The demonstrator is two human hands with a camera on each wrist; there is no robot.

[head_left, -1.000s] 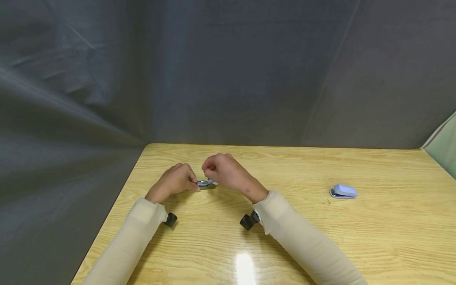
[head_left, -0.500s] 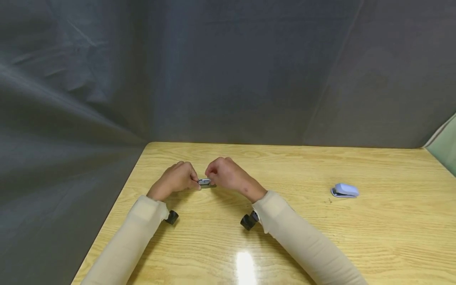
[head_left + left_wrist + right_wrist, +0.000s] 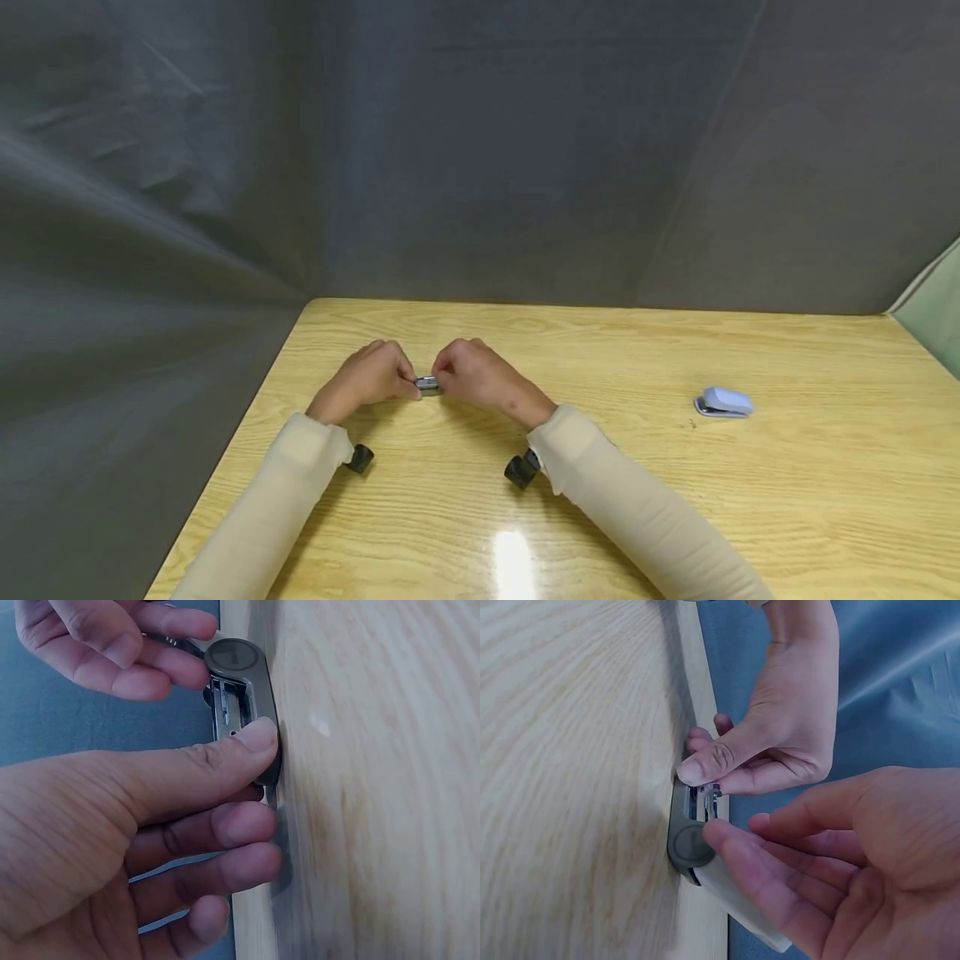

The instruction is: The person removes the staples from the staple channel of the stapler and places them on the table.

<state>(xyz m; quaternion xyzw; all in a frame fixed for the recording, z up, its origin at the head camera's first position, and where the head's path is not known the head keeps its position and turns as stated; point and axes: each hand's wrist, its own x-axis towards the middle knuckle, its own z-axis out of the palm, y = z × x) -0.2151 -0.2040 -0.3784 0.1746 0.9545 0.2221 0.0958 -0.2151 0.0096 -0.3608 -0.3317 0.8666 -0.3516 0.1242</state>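
Note:
A grey stapler [image 3: 427,384] lies on the table with its cover swung back, so its metal staple channel shows in both wrist views. My left hand [image 3: 369,382] pinches the front end of the stapler, thumb [image 3: 259,736] on its near side. My right hand [image 3: 472,372] is at the hinge end, fingers bent, with one fingertip [image 3: 718,832] against the stapler beside the channel. The pale cover [image 3: 746,911] slants away beneath these fingers. Whether the right fingers pinch anything small is hidden.
Farther right on the wooden table [image 3: 600,500] sits a light blue stapler [image 3: 724,402]. A dark curtain [image 3: 525,150] rises behind the table and along its left side. Black wrist cameras [image 3: 521,470] hang under both sleeves.
My right hand has come lower and closer to the grey stapler, covering its hinge end. The left hand keeps its grip in nearly the same place. The blue stapler stays put.

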